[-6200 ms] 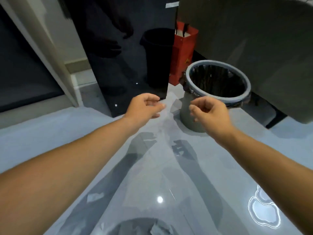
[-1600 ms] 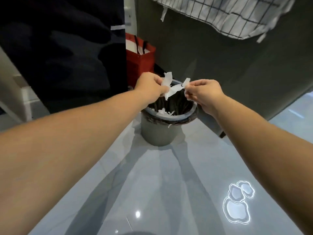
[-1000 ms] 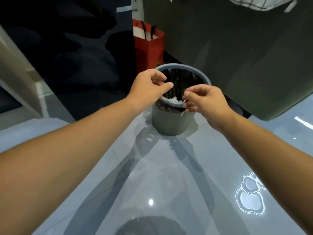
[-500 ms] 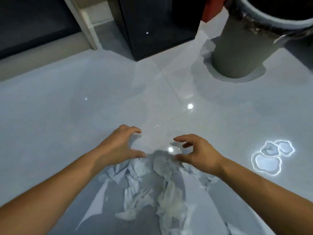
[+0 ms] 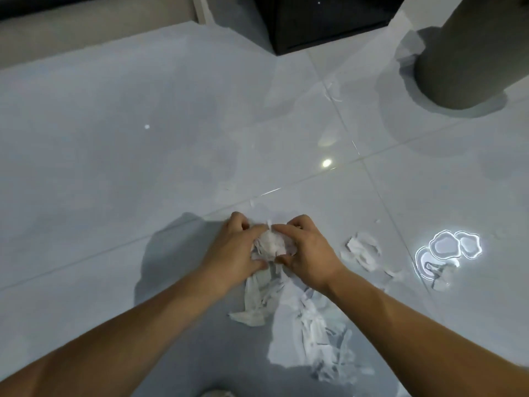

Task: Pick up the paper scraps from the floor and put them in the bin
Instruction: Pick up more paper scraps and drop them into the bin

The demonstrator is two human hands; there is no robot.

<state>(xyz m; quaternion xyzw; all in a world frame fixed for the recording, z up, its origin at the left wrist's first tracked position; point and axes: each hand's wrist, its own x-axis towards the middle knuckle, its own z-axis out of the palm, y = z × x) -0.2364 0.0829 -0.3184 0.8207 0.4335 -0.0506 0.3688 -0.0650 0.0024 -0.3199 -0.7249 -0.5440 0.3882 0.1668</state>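
Note:
White paper scraps (image 5: 313, 325) lie strewn on the glossy grey floor tiles just in front of me. My left hand (image 5: 234, 250) and my right hand (image 5: 307, 252) are pressed together low over the pile, cupping a bunched wad of scraps (image 5: 270, 242) between them. A smaller cluster of scraps (image 5: 362, 250) lies just right of my right hand. The grey bin (image 5: 469, 53) stands at the far right; only its lower wall shows and its opening is out of frame.
A black cabinet (image 5: 323, 18) stands at the top centre, left of the bin. A beige threshold strip (image 5: 86, 30) runs along the top left. A bright cloud-shaped light reflection (image 5: 446, 252) sits on the floor at right. Tiny scraps (image 5: 333, 94) lie near the bin.
A second ago both hands were over the bin; the view has dropped to the floor. Since half a second ago the spread hands have closed together, gathering scraps into a wad.

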